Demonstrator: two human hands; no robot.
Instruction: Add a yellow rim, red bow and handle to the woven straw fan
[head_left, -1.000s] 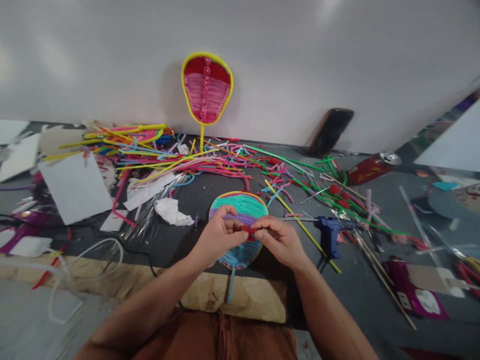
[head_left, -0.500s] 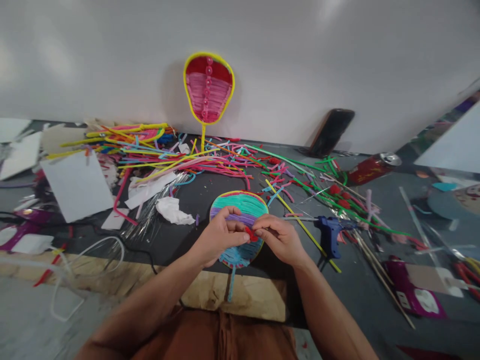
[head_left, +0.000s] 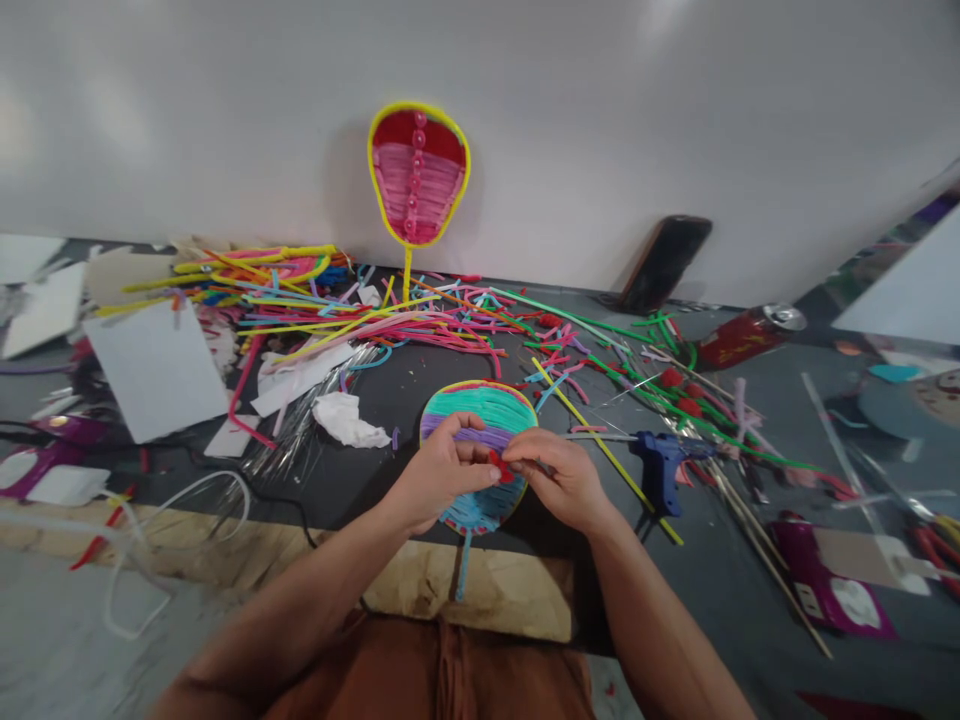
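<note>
Between my two hands is a small red piece of pipe cleaner (head_left: 501,466), bent into a shape too small to make out. My left hand (head_left: 450,470) pinches it from the left with thumb and fingers. From the right, my right hand (head_left: 559,475) grips it between thumb and forefinger. Both hands are over a fan-shaped paddle (head_left: 480,402) of teal, purple and blue pipe cleaners, which lies on the dark table with its blue handle pointing toward me. Part of the paddle is hidden by my hands.
A pink and red paddle (head_left: 418,180) with a yellow rim stands against the wall. Loose pipe cleaners (head_left: 420,325) spread across the back. On the right are a blue glue gun (head_left: 661,470), a red can (head_left: 742,337) and a phone (head_left: 666,262). Crumpled tissue (head_left: 346,420) lies left.
The red piece has turned slightly between my fingertips. Otherwise both hands stay in nearly the same place.
</note>
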